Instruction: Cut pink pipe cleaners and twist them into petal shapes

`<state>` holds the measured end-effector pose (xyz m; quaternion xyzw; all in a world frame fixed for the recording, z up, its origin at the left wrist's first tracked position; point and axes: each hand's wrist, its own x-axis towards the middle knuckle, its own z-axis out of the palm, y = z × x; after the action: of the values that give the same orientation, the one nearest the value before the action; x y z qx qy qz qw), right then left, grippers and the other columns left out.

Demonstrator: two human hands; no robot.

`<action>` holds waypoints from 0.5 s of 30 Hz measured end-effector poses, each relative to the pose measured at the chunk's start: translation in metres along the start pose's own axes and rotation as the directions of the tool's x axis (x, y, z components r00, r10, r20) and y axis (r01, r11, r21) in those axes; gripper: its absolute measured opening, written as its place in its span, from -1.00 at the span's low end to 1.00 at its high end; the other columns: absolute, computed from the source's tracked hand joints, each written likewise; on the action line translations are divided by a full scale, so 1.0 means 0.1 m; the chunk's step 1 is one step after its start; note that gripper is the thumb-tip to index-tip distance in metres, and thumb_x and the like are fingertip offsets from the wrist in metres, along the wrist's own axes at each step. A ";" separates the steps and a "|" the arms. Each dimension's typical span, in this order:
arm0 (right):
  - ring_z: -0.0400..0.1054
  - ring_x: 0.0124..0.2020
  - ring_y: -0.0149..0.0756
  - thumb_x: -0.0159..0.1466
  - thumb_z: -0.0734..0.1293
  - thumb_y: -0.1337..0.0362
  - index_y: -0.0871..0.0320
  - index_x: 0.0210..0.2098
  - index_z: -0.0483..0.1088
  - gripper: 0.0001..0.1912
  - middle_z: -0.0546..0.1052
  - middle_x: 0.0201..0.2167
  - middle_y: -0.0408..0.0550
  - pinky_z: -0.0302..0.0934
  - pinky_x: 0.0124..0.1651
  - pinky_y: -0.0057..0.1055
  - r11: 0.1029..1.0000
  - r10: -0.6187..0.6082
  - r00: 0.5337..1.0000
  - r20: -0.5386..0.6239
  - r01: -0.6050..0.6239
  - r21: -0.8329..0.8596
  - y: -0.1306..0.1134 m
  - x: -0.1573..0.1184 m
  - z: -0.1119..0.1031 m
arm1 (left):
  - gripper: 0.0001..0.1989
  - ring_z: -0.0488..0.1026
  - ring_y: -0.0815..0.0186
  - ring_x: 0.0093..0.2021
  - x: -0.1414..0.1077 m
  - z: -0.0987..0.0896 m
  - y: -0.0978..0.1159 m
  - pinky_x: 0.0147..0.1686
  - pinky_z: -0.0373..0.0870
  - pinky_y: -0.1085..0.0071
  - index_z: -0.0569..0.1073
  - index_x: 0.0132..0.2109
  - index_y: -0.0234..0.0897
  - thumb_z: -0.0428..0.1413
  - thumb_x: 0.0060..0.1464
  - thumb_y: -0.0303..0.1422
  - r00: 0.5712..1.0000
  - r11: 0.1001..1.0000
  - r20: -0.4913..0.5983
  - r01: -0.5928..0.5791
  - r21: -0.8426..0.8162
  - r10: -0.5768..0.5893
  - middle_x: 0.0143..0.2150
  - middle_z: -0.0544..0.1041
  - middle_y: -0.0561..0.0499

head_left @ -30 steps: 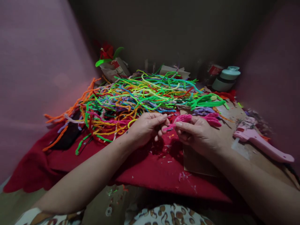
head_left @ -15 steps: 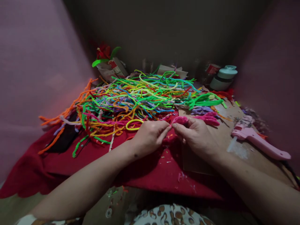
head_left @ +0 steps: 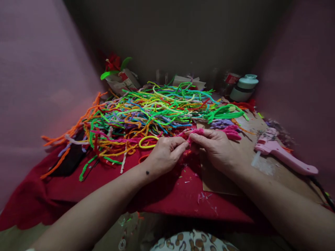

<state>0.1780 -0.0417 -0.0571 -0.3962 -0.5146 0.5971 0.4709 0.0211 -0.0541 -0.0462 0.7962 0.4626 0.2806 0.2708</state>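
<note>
A pink pipe cleaner [head_left: 196,131] is pinched between both hands over the near middle of the table. My left hand [head_left: 167,153] is closed, with thumb and forefinger on the pink piece. Facing it, my right hand [head_left: 216,146] grips the same piece, its fingertips almost touching the left ones. Part of the pipe cleaner is hidden by the fingers. Just beyond the right hand lies a bundle of pink pipe cleaner loops [head_left: 231,132]. Yellow-handled scissors [head_left: 148,142] lie left of my left hand, their blades out of sight.
A wide heap of coloured pipe cleaners [head_left: 157,108] covers the table's back and left. On the right a pink glue gun [head_left: 285,153] rests on cardboard [head_left: 222,183]. Behind stand a lidded jar [head_left: 243,89] and a red flower [head_left: 113,62]. Small scraps dot the red cloth [head_left: 167,198].
The right fingers have shifted on the pink piece, with the thumb now lying straighter along it. Both hands stay together. The whole view has shifted slightly.
</note>
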 end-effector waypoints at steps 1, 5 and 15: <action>0.22 -0.58 -0.49 0.10 0.36 0.21 0.22 -0.52 0.44 -0.81 0.42 -0.62 -0.18 0.08 -0.50 -0.52 1.000 -0.014 1.000 -0.010 0.014 0.007 0.00 0.00 0.01 | -0.64 0.11 0.51 -0.63 0.00 0.01 -0.01 -0.58 0.09 0.56 0.24 -0.56 -0.31 -0.11 0.19 -0.33 1.000 1.000 -0.007 0.000 0.010 0.000 -0.65 0.14 0.17; 0.21 -0.62 -0.50 0.09 0.36 0.18 0.22 -0.51 0.42 -0.80 0.40 -0.64 -0.19 0.08 -0.54 -0.53 0.997 0.012 0.999 -0.047 -0.008 0.079 0.04 0.01 0.03 | -0.74 0.32 0.45 -0.53 -0.03 0.10 -0.16 -0.48 0.23 0.54 0.42 -0.35 -0.30 -0.11 0.20 -0.33 0.981 0.958 -0.107 -0.128 0.256 0.159 -0.53 0.41 0.07; 0.16 -0.73 -0.52 -0.06 0.46 0.25 0.21 -0.53 0.34 -0.77 0.32 -0.74 -0.28 0.05 -0.67 -0.55 0.979 0.061 0.998 -0.034 -0.053 0.196 0.16 0.04 0.05 | -0.80 0.46 0.34 -0.43 -0.04 0.08 -0.26 -0.40 0.36 0.48 0.43 -0.24 -0.31 -0.10 0.15 -0.48 0.866 0.673 -0.070 -0.331 0.662 0.494 -0.48 0.48 -0.03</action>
<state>0.1701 -0.0395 -0.0719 -0.3746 -0.4326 0.6496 0.5005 0.0105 -0.0478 -0.0705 0.8832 0.3649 0.2587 -0.1411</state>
